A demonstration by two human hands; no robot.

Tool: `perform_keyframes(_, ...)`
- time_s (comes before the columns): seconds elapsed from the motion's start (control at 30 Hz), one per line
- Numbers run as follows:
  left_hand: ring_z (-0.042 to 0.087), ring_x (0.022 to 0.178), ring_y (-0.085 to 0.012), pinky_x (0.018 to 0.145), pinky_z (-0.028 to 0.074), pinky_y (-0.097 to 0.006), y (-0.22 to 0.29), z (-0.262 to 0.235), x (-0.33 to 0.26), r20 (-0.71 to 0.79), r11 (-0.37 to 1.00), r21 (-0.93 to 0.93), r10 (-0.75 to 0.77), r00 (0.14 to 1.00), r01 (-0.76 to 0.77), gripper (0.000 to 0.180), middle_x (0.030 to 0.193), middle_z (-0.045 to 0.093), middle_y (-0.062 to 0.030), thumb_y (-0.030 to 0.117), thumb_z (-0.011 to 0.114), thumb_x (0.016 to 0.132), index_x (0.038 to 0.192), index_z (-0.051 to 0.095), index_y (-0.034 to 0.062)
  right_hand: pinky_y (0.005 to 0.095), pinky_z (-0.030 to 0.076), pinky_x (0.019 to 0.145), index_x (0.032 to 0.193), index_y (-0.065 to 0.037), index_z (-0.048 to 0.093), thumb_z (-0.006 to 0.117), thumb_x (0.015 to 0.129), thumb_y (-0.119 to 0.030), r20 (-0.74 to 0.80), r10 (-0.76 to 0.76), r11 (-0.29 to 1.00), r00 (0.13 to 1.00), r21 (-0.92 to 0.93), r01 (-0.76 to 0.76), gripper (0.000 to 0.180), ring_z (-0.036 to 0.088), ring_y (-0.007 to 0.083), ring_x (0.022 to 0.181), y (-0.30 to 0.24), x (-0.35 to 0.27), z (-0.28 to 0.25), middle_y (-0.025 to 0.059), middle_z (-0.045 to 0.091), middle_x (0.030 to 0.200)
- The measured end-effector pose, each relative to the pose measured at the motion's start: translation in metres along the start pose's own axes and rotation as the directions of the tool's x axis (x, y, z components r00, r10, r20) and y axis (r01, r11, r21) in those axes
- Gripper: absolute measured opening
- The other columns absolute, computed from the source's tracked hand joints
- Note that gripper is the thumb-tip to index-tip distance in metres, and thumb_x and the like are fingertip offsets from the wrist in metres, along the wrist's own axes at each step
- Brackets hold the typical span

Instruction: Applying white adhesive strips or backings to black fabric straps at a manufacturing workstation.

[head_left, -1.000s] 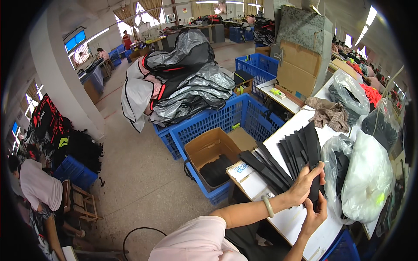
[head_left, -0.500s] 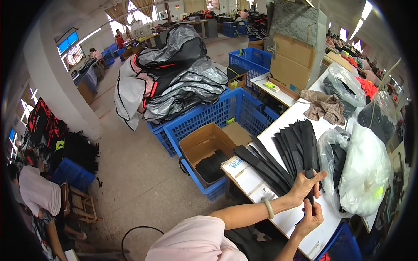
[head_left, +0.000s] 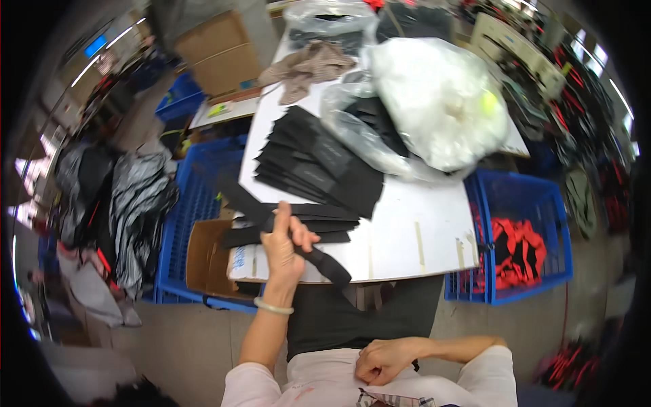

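My left hand (head_left: 281, 251), with a pale bangle at its wrist, is closed around a black fabric strap (head_left: 329, 266). The strap slants over the near left part of the white table (head_left: 400, 234), its far end blurred. Under and beside it lie several flat black strips (head_left: 325, 224). Farther back is a fanned stack of black fabric pieces (head_left: 315, 159). Against the front of my shirt, above my lap, my right hand (head_left: 383, 359) is curled closed; whatever its fingers may hold is hidden.
A large white plastic bag (head_left: 441, 102) and a clear bag with black pieces stand on the table, near a brown checked cloth (head_left: 308, 68). Left of the table is a blue crate (head_left: 203, 159) with a cardboard box (head_left: 203, 254); to the right, another blue crate (head_left: 532, 190) holds red-and-black pieces.
My view has swung right to face the table. Both hands were together on a black strap; now only the left holds one, toward the table's left, and the right has drawn back to my waist.
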State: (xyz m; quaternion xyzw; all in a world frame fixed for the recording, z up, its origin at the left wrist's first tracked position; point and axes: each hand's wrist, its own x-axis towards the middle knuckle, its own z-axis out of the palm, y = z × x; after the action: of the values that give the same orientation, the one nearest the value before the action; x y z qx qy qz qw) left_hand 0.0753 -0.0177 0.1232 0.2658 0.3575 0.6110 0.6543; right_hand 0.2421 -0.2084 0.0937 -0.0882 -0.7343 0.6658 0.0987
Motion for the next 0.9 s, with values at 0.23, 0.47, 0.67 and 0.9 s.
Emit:
perform_keyframes(0.23, 0.044, 0.034, -0.0128, 0.045, 0.051, -0.032, -0.016, 0.011, 0.000, 0.072, 0.999, 0.025, -0.046, 0.996, 0.044, 0.035, 0.045, 0.043, -0.0005, 0.034, 0.057, 0.096, 0.071, 0.047, 0.0119, 0.0378, 0.038, 0.059, 0.065, -0.003, 0.041, 0.062, 0.071, -0.008, -0.095, -0.098, 0.995, 0.991, 0.006, 0.099, 0.023, 0.049, 0.0287, 0.064, -0.021, -0.012, -0.009, 0.0078, 0.044, 0.063)
perform_keyframes(0.47, 0.045, 0.035, -0.0135, 0.045, 0.052, -0.032, -0.034, 0.013, -0.005, 0.124, 0.994, 0.045, -0.109, 0.986, 0.104, 0.037, 0.046, 0.043, -0.0011, 0.033, 0.053, 0.098, 0.070, 0.044, 0.0112, 0.0367, 0.040, 0.058, 0.070, -0.005, 0.052, 0.065, 0.069, -0.009, -0.034, -0.085, 0.996, 0.996, -0.017, 0.084, 0.014, 0.053, 0.0256, 0.065, -0.005, -0.003, -0.007, 0.0060, 0.050, 0.066)
perform_keyframes(0.67, 0.045, 0.035, -0.0148, 0.046, 0.051, -0.033, -0.081, -0.002, -0.021, 0.127, 0.922, 0.276, -0.313, 0.941, 0.270, 0.033, 0.046, 0.043, -0.0028, 0.024, 0.058, 0.096, 0.069, 0.043, 0.0097, 0.0289, 0.050, 0.062, 0.087, -0.005, 0.069, 0.075, 0.079, -0.021, -0.693, -0.006, 0.940, 0.721, -0.250, -0.233, 0.019, 0.063, 0.0166, 0.070, -0.051, -0.029, -0.094, 0.0055, 0.066, 0.079)
perform_keyframes(0.9, 0.048, 0.038, -0.0158, 0.049, 0.052, -0.034, -0.110, 0.004, -0.026, 0.232, 0.901, 0.351, -0.346, 0.909, 0.254, 0.024, 0.049, 0.046, -0.0050, 0.017, 0.059, 0.092, 0.076, 0.046, 0.0052, 0.0393, 0.053, 0.078, 0.090, 0.001, 0.069, 0.059, 0.081, -0.001, -0.798, -0.559, 0.627, -0.226, -0.229, -0.745, 0.014, 0.067, 0.0342, 0.084, 0.012, -0.121, -0.253, 0.0182, 0.069, 0.091)
